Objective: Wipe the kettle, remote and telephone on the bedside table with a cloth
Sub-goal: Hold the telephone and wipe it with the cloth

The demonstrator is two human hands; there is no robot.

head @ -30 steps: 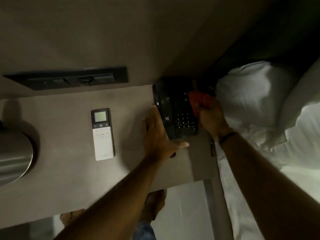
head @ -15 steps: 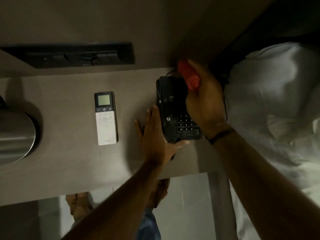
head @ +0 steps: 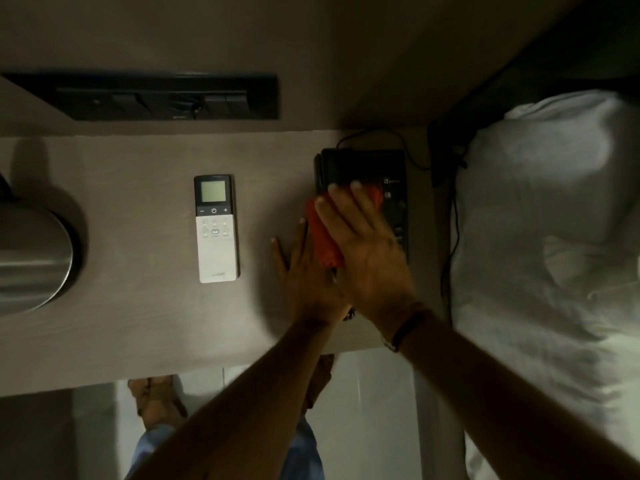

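Note:
A black telephone (head: 363, 164) lies at the right end of the bedside table (head: 138, 323). My right hand (head: 363, 247) lies flat over its left half and presses a red cloth (head: 323, 237) onto it. My left hand (head: 304, 278) rests flat on the table against the phone's left side, partly under the right hand. A white and black remote (head: 216, 228) lies face up in the middle of the table. The steel kettle (head: 31, 258) stands at the left edge, cut off by the frame.
A black switch and socket panel (head: 166, 97) sits in the wall behind the table. Phone cables (head: 446, 254) run down the gap at the right. A bed with a white pillow (head: 554, 202) is next to the table. My feet show on the floor below the table's front edge.
My right hand with the red cloth has moved from the phone's far end down onto its left half. The left hand has stayed beside the phone.

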